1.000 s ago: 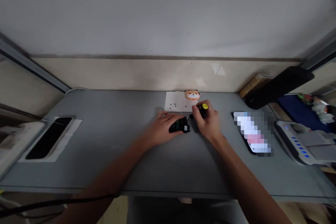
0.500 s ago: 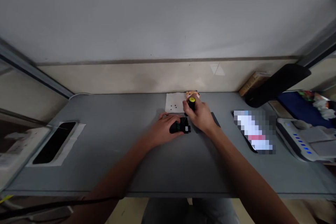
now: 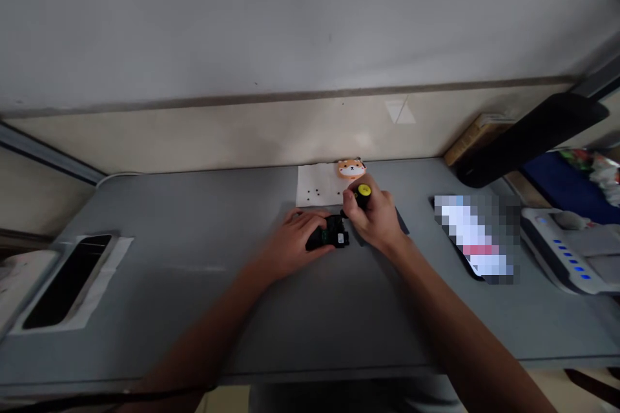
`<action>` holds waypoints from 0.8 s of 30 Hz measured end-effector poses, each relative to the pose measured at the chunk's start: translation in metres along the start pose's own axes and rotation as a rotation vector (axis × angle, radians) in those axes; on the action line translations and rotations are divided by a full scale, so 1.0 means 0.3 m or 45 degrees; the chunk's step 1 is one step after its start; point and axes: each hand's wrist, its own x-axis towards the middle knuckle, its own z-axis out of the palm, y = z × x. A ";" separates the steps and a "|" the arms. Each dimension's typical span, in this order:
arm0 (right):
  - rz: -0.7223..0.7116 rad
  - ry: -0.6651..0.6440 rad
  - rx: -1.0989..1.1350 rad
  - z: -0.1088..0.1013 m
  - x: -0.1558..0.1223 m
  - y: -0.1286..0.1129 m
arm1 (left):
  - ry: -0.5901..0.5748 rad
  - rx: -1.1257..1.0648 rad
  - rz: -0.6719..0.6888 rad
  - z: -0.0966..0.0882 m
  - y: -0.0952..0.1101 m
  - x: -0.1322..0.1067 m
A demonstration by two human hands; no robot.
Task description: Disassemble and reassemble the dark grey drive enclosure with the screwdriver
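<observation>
A small black device with a green circuit board and a white label [image 3: 340,239] lies on the desk. My left hand [image 3: 301,235] is closed around its left side, thumb along the near edge. My right hand [image 3: 375,216] grips a screwdriver [image 3: 363,193] with a black handle and yellow end cap, just right of the device. Fingers hide the shaft, and I cannot tell whether its tip touches the device. Behind my hands, several tiny dark screws rest on a white paper [image 3: 317,177]. An orange animal-face item [image 3: 351,168] sits at the paper's far right corner.
A lit phone [image 3: 469,239], blurred out, lies to the right. Beyond it are a white power strip [image 3: 564,255] and a black cylinder [image 3: 533,139] leaning near a box [image 3: 477,139]. To the left, a dark-screened phone [image 3: 68,284] rests on white paper. A wall [image 3: 232,135] closes off the back.
The camera view has shifted and tilted. My right hand sits slightly further right of the device, with the screwdriver handle, uncovering the orange item and more screws. My left hand keeps its hold.
</observation>
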 end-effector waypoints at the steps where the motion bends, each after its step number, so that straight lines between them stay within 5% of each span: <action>1: -0.021 0.007 -0.014 0.001 -0.001 0.005 | -0.001 -0.011 -0.004 0.000 0.000 0.000; 10: -0.269 0.049 -0.143 0.004 -0.004 0.024 | 0.017 -0.062 -0.009 0.010 0.006 0.012; 20: -0.149 0.229 -0.042 0.011 0.013 0.012 | 0.070 -0.033 0.035 0.020 0.000 0.014; 24: -0.145 0.251 0.287 0.022 0.028 0.012 | 0.059 -0.032 0.056 0.015 -0.002 0.011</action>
